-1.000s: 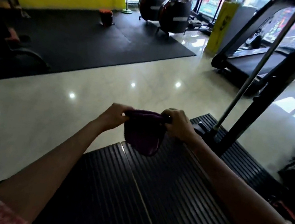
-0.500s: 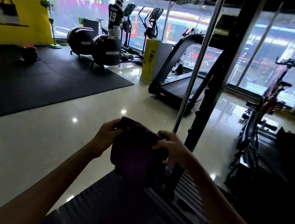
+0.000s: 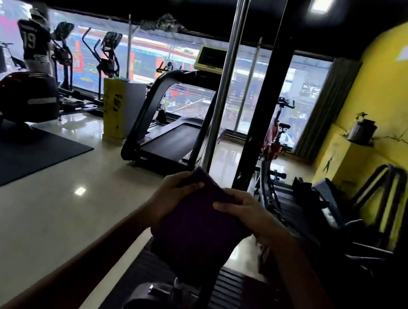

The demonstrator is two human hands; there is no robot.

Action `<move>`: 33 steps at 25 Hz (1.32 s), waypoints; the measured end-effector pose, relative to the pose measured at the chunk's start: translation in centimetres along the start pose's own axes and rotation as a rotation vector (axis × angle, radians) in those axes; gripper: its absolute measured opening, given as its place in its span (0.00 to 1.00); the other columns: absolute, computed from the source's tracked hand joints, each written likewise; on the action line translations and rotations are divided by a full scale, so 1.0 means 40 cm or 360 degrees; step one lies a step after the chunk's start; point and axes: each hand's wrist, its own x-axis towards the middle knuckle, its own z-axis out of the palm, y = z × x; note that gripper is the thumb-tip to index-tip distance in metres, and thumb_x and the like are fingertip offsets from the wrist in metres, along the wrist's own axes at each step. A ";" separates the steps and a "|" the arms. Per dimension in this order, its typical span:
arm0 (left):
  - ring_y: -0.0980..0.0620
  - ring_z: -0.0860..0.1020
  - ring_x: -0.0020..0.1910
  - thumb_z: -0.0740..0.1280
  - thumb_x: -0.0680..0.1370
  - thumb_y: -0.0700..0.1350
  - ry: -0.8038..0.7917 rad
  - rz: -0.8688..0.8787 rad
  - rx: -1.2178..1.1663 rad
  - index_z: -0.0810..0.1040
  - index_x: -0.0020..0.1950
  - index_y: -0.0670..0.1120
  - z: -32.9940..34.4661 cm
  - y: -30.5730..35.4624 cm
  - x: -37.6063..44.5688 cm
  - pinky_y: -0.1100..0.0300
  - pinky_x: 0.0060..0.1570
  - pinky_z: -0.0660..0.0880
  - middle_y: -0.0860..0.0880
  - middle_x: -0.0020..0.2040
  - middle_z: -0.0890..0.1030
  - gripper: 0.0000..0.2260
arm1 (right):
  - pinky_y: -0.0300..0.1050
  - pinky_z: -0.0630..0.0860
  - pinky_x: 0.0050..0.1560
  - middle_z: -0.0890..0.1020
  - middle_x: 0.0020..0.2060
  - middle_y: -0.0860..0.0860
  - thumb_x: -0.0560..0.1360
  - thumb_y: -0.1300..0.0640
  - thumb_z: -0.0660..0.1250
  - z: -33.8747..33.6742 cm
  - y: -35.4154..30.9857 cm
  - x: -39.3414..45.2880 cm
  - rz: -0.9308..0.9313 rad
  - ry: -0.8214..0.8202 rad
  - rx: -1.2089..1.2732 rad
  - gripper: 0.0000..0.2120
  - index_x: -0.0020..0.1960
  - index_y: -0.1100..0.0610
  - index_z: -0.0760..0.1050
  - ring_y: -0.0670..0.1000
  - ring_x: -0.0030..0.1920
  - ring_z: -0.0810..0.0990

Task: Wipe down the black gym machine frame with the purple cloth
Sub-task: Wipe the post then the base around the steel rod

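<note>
Dark purple cloth [image 3: 198, 231] hangs folded, smooth.

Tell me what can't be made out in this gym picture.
All in the head view:
- Black upright post: top cut off by the frame edge; its foot hidden behind the purple cloth.
- Left hand and right hand: fingers behind the cloth hidden by it.
- Chrome pole: lower end hidden by the cloth.
- Street outside the windows: blurred.
</note>
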 end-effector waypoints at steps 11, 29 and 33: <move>0.59 0.80 0.38 0.70 0.75 0.37 -0.0565 0.0126 -0.0171 0.80 0.43 0.45 -0.042 -0.003 0.408 0.66 0.39 0.78 0.55 0.37 0.82 0.04 | 0.43 0.81 0.43 0.85 0.44 0.55 0.65 0.64 0.73 -0.057 -0.052 0.230 0.0068 0.0436 0.0579 0.16 0.52 0.59 0.78 0.52 0.43 0.84; 0.47 0.70 0.63 0.65 0.74 0.49 0.0250 0.2197 0.0480 0.79 0.54 0.44 0.043 0.030 0.894 0.48 0.66 0.61 0.44 0.61 0.76 0.13 | 0.47 0.76 0.41 0.84 0.45 0.49 0.64 0.55 0.67 0.070 -0.280 0.416 -0.0897 0.2308 0.0546 0.14 0.50 0.49 0.77 0.50 0.45 0.82; 0.47 0.52 0.76 0.58 0.73 0.44 0.0399 0.2115 0.0515 0.66 0.67 0.46 0.047 0.010 0.960 0.45 0.72 0.45 0.42 0.73 0.59 0.21 | 0.39 0.78 0.45 0.83 0.46 0.44 0.72 0.53 0.67 0.028 -0.365 0.457 -0.1289 0.2855 -0.0584 0.10 0.54 0.51 0.77 0.43 0.47 0.80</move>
